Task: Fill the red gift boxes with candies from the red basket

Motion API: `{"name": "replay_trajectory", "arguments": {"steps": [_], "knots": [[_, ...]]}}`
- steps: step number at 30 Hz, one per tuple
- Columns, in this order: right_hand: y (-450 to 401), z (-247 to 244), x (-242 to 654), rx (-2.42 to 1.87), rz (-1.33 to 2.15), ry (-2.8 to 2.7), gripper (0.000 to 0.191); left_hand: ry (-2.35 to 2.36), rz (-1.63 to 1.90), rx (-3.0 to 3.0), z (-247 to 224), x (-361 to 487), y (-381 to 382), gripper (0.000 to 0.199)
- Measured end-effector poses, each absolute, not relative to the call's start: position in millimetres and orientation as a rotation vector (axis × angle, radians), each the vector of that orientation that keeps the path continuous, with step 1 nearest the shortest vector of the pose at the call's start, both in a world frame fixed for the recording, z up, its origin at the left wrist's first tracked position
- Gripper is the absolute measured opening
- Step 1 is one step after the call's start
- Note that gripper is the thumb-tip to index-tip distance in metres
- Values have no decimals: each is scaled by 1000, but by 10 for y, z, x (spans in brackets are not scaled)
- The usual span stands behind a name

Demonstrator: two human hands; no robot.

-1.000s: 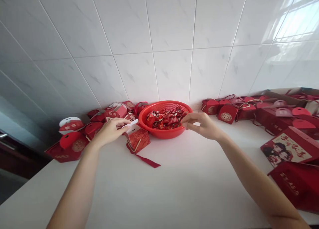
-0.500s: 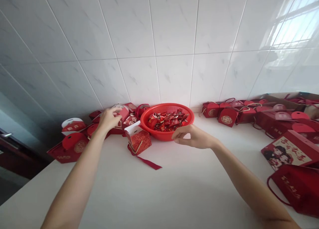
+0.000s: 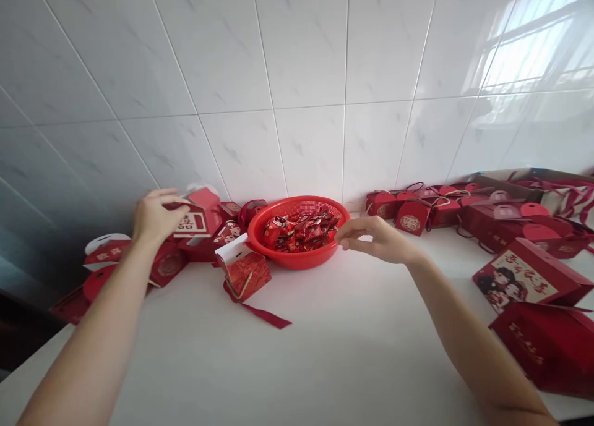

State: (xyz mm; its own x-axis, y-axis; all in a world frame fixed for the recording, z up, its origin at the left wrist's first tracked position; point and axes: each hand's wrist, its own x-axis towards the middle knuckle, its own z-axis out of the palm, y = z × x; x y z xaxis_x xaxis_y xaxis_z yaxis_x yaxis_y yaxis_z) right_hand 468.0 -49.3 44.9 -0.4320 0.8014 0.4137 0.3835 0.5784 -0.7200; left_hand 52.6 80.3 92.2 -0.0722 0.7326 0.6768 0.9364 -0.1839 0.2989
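My left hand (image 3: 158,216) is at the left edge of a red gift box (image 3: 208,209) with a white double-happiness print, fingers loosely bent and apart from the thumb. I cannot tell whether it touches the box. Over the right rim of a red plastic basket (image 3: 297,263) hovers my right hand (image 3: 375,237), its fingers curved with a gap to the thumb and nothing visible in them. Many red-wrapped candies (image 3: 304,231) fill the basket. Against its left side leans a patterned red box (image 3: 248,274) with a raised white-lined flap, a cord and a dark red ribbon (image 3: 266,316).
More red gift boxes (image 3: 169,262) crowd the left end of the white table (image 3: 297,364). Others (image 3: 413,216) line the tiled wall (image 3: 310,148) on the right. A box with a printed couple (image 3: 520,281) and a dark red box (image 3: 547,345) lie near my right forearm.
My left hand has moved left, off the front of the double-happiness box, whose print now shows. My right hand has risen slightly along the basket rim. The view has shifted right.
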Motion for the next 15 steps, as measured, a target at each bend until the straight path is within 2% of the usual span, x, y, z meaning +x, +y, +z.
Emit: {"name": "replay_trajectory", "arguments": {"steps": [3,6,8,10,15], "knots": [[-463,474,4707,-949,668,-1944,24,-1645,-1518,-2004,1173,739,436,15],[-451,478,4671,-934,684,-1815,33,-1293,-1658,-2381,1241,1044,-14,14],[-464,481,4639,-914,705,-1747,38,-1073,-1454,-2601,1141,1279,-296,9],[-488,489,4624,-911,712,-1729,40,-866,-1264,-2760,953,1515,-531,16],[-541,517,4679,-993,694,-1822,41,-590,-950,-2893,406,1966,-836,21]]}}
